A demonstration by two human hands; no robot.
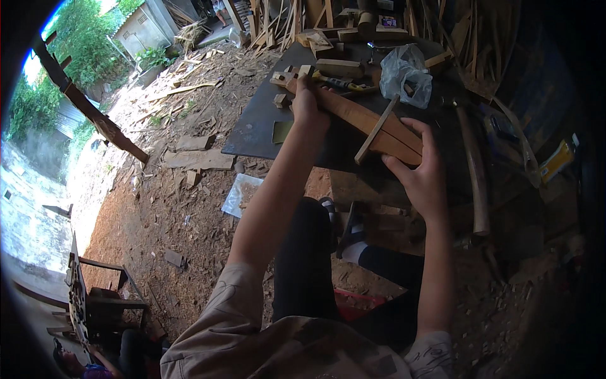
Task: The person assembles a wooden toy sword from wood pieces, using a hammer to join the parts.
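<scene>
My left hand [306,101] grips the upper-left end of a long reddish wooden piece [353,115], which has a lengthwise groove or seam. My right hand [416,165] grips its lower-right end, thumb underneath, fingers over the edge. A thin light stick [372,136] lies crosswise over the piece near my right hand. The piece is held over a dark table [246,136]. Small wooden blocks [281,100], a green square [281,131], a yellow-and-black tool [344,82] and a crumpled clear plastic bag [406,76] surround it.
A long-handled hammer [472,170] and a yellow tube [557,161] are at the right. Wood offcuts are stacked behind the table and litter the ground [145,221]. A post [113,126] stands left. Another person [95,360] is at the lower left; someone's legs show at the top.
</scene>
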